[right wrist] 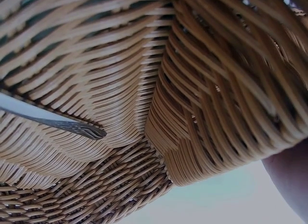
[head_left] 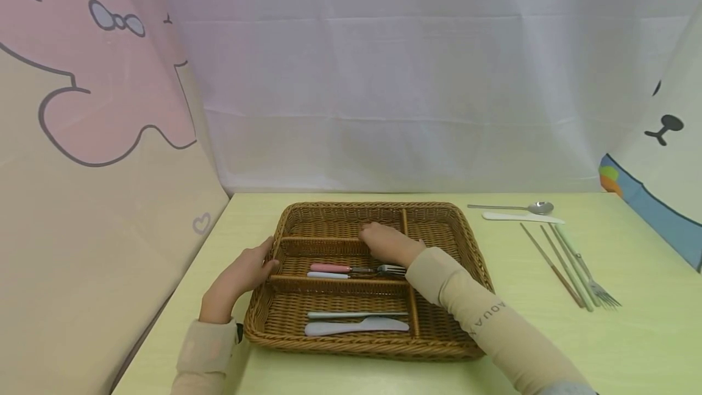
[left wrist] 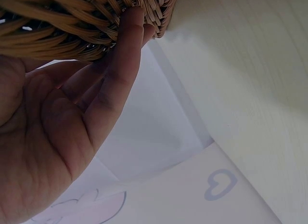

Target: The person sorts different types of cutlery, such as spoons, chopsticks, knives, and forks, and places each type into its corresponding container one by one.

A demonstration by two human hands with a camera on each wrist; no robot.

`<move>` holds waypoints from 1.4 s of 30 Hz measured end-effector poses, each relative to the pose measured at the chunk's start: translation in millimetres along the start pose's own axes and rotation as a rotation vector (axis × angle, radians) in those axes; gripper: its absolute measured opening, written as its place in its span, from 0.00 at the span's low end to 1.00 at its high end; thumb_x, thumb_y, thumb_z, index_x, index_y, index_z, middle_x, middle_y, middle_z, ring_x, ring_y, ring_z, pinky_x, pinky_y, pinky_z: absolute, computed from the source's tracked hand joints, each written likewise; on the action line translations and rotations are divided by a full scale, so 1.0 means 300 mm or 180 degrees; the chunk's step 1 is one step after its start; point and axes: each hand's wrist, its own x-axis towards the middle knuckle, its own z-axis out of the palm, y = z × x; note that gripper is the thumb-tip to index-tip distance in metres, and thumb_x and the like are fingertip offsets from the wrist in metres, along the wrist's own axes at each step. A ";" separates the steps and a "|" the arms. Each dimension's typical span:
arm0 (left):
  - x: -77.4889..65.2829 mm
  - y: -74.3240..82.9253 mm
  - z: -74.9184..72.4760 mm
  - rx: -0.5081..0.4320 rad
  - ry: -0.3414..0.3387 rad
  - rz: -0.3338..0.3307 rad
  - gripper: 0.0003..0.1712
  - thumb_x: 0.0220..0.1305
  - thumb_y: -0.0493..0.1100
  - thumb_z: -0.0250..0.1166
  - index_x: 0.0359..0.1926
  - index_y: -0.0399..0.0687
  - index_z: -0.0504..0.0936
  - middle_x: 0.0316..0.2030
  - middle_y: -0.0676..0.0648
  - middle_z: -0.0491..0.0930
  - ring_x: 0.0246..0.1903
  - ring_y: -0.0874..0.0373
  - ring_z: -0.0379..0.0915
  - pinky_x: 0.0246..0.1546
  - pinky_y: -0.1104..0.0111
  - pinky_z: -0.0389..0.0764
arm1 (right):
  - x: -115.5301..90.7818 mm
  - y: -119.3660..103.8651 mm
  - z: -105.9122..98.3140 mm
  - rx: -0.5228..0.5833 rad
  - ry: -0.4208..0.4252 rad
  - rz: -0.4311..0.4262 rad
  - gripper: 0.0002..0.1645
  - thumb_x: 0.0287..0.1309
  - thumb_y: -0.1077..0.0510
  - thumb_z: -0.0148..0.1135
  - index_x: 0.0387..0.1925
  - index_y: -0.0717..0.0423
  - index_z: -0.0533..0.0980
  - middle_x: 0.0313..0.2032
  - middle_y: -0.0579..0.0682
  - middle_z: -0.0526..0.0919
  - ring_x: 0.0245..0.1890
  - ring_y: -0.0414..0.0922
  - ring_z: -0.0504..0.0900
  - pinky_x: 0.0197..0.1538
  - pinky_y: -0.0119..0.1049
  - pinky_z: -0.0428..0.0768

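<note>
A brown wicker basket (head_left: 323, 344) with dividers sits on the table. My left hand (head_left: 245, 273) grips its left rim, thumb inside and fingers against the outer wall (left wrist: 96, 21). My right hand (head_left: 389, 244) reaches in over the divider between the back and middle compartments, fingers bent downward; I cannot tell whether they hold anything. Below it, the middle compartment has a pink-handled utensil (head_left: 329, 267), fork tines (head_left: 392, 270) and a light-blue handle (head_left: 327, 275). A thin pale-green stick (head_left: 356, 314) and a white knife (head_left: 356, 325) lie in front. The right wrist view shows a metal utensil end (right wrist: 62, 122).
Right of the basket lie a metal spoon (head_left: 540, 208), a white knife (head_left: 521, 217), two thin metal sticks with coloured ends (head_left: 570, 285) and a green-handled fork (head_left: 581, 261). Cloth hangs behind the table (head_left: 647, 334), with patterned sheets at both sides.
</note>
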 end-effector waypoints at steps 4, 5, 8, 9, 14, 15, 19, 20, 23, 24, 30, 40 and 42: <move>0.001 0.000 0.001 0.0006 -0.0005 -0.0009 0.34 0.66 0.37 0.52 0.65 0.24 0.48 0.16 0.48 0.67 0.10 0.62 0.54 0.33 0.57 0.71 | -0.007 -0.002 -0.002 0.0066 0.0001 0.0023 0.16 0.60 0.70 0.50 0.47 0.59 0.76 0.47 0.56 0.79 0.48 0.50 0.75 0.51 0.43 0.77; 0.001 0.001 0.001 0.0006 -0.0006 -0.0010 0.34 0.66 0.37 0.52 0.65 0.24 0.48 0.16 0.48 0.67 0.10 0.62 0.54 0.33 0.57 0.71 | -0.008 -0.002 -0.002 0.0050 0.0016 0.0026 0.16 0.59 0.70 0.50 0.47 0.59 0.76 0.46 0.56 0.79 0.47 0.50 0.75 0.50 0.43 0.77; 0.001 0.002 0.001 0.0012 -0.0005 -0.0013 0.34 0.66 0.37 0.52 0.65 0.24 0.48 0.16 0.48 0.67 0.10 0.62 0.54 0.33 0.57 0.71 | -0.012 -0.002 -0.003 -0.0086 0.0137 0.0019 0.16 0.57 0.70 0.54 0.46 0.58 0.76 0.44 0.55 0.80 0.44 0.49 0.77 0.44 0.42 0.80; 0.002 0.003 0.001 0.0014 -0.0006 -0.0014 0.34 0.66 0.37 0.52 0.65 0.24 0.48 0.16 0.48 0.67 0.10 0.61 0.54 0.33 0.57 0.70 | -0.012 -0.002 -0.005 -0.0142 0.0195 0.0013 0.15 0.56 0.70 0.55 0.45 0.57 0.77 0.42 0.54 0.81 0.42 0.48 0.78 0.42 0.41 0.81; 0.001 0.005 0.000 0.0008 -0.0015 -0.0019 0.34 0.66 0.37 0.52 0.65 0.24 0.47 0.18 0.47 0.68 0.11 0.61 0.55 0.34 0.56 0.70 | -0.007 0.011 -0.020 -0.0413 0.0565 0.0024 0.13 0.51 0.69 0.59 0.41 0.58 0.77 0.31 0.52 0.82 0.31 0.46 0.78 0.28 0.38 0.81; 0.001 0.005 0.000 0.0001 -0.0017 -0.0022 0.34 0.66 0.37 0.52 0.65 0.24 0.47 0.18 0.47 0.68 0.11 0.61 0.55 0.34 0.56 0.70 | -0.008 0.014 -0.026 -0.0429 0.0630 0.0044 0.13 0.52 0.69 0.59 0.41 0.59 0.77 0.30 0.52 0.82 0.29 0.46 0.78 0.27 0.39 0.81; -0.001 0.004 -0.001 0.0005 -0.0013 -0.0024 0.34 0.66 0.37 0.52 0.65 0.24 0.48 0.17 0.47 0.68 0.11 0.61 0.55 0.33 0.57 0.70 | -0.014 0.029 -0.049 -0.0425 0.0837 0.0164 0.13 0.53 0.68 0.57 0.42 0.60 0.77 0.28 0.53 0.82 0.23 0.45 0.77 0.22 0.39 0.79; -0.002 0.004 -0.001 0.0005 -0.0012 -0.0022 0.34 0.66 0.37 0.52 0.65 0.24 0.47 0.16 0.48 0.68 0.11 0.61 0.54 0.32 0.58 0.71 | -0.016 0.033 -0.056 -0.0410 0.0877 0.0195 0.14 0.53 0.69 0.56 0.42 0.60 0.78 0.28 0.53 0.82 0.21 0.44 0.76 0.20 0.39 0.78; -0.004 0.004 -0.001 0.0007 -0.0012 -0.0017 0.34 0.66 0.37 0.52 0.65 0.24 0.47 0.15 0.48 0.67 0.10 0.61 0.54 0.31 0.58 0.71 | -0.023 0.051 -0.073 -0.0417 0.0968 0.0291 0.13 0.51 0.69 0.55 0.40 0.59 0.78 0.26 0.52 0.81 0.18 0.42 0.73 0.17 0.36 0.73; -0.005 0.005 -0.001 0.0007 -0.0014 -0.0017 0.34 0.66 0.37 0.52 0.65 0.24 0.47 0.15 0.48 0.67 0.10 0.61 0.54 0.31 0.58 0.71 | -0.026 0.057 -0.079 -0.0404 0.1000 0.0318 0.13 0.52 0.70 0.53 0.39 0.59 0.78 0.25 0.52 0.81 0.17 0.42 0.72 0.16 0.36 0.72; -0.009 0.007 -0.002 0.0013 -0.0030 -0.0046 0.34 0.66 0.37 0.52 0.65 0.24 0.47 0.17 0.47 0.67 0.11 0.61 0.54 0.33 0.56 0.71 | -0.063 0.085 -0.120 -0.0298 0.1261 0.0468 0.12 0.52 0.72 0.48 0.26 0.57 0.76 0.22 0.52 0.78 0.17 0.43 0.71 0.18 0.38 0.72; -0.008 0.012 -0.003 0.0009 -0.0003 -0.0026 0.34 0.66 0.37 0.52 0.65 0.24 0.48 0.13 0.49 0.66 0.10 0.62 0.52 0.30 0.59 0.71 | -0.139 0.159 -0.170 -0.0167 0.1432 0.0688 0.11 0.49 0.70 0.52 0.34 0.63 0.78 0.33 0.58 0.84 0.30 0.51 0.80 0.30 0.46 0.81; -0.008 0.012 -0.003 0.0018 0.0001 -0.0020 0.34 0.66 0.37 0.51 0.65 0.23 0.48 0.13 0.49 0.66 0.10 0.62 0.52 0.30 0.59 0.71 | -0.155 0.178 -0.174 -0.0130 0.1459 0.0739 0.13 0.48 0.70 0.52 0.36 0.64 0.79 0.37 0.59 0.84 0.35 0.53 0.80 0.33 0.49 0.82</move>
